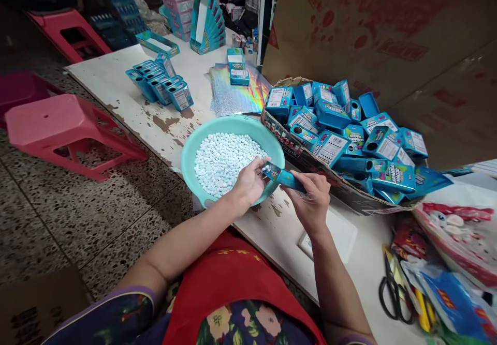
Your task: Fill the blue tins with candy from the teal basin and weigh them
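Observation:
A turquoise basin full of small white candies stands at the table's edge. Tilted over its right rim is a small blue candy box, its open end facing left. My right hand grips the far end of that box. At the open end, my left hand is closed with curled fingers, and a few white candies show between its fingertips and the box mouth. How many candies the left hand holds is hidden.
A cardboard tray heaped with blue boxes sits right of the basin. Filled-looking boxes stand grouped at the left. Holographic sheets, black scissors, a white scale-like device and pink stools are around.

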Tool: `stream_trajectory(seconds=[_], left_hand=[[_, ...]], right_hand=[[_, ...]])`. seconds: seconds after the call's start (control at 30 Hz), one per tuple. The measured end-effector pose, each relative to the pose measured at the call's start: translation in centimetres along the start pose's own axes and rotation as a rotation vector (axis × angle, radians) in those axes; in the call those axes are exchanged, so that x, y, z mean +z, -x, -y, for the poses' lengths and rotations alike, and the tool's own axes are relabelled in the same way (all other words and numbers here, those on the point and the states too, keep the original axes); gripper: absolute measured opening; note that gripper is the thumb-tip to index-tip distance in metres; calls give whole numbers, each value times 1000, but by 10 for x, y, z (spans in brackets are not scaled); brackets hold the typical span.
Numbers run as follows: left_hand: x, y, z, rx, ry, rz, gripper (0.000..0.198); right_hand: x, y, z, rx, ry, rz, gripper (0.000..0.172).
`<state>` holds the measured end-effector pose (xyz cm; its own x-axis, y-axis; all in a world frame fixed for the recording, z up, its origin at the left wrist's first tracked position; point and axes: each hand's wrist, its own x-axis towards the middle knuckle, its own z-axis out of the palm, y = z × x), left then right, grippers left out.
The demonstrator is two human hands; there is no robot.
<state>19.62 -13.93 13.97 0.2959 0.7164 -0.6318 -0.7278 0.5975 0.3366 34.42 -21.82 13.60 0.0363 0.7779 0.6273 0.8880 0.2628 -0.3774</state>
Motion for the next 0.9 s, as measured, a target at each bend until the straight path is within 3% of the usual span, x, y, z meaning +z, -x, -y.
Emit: stream_trajectory(seconds=[0.23, 0.33, 0.43, 0.5, 0.57, 0.63, 0.7, 0.8, 0.9], left_hand=[[-2, -6, 5, 18, -15, 53, 17], [-9, -7, 1, 59, -113, 86, 11], [-18, -4, -15, 285, -518, 135, 17], [-22, 1, -29, 544, -906, 183, 35], [-22, 7, -41, 692, -1200, 309, 58], [-18, 11, -46, 661, -1322, 461, 68], [-13, 14, -48, 573, -1298, 530, 59], [-11, 14, -67, 590, -1183, 428, 42], [-27, 0, -121, 857, -1088, 144, 47]], right_hand=[[1, 1, -2, 66, -4, -5, 29], [-2, 5, -7, 192, -131, -18, 33], [-5, 12, -19, 431, -377, -82, 38], [-3, 14, -26, 571, -543, -178, 40], [5, 13, -27, 627, -618, -228, 42], [17, 8, -18, 607, -647, -180, 43], [28, -3, -4, 550, -725, -76, 41], [31, -24, 7, 430, -740, 30, 38], [15, -48, -5, 236, -399, -89, 43]])
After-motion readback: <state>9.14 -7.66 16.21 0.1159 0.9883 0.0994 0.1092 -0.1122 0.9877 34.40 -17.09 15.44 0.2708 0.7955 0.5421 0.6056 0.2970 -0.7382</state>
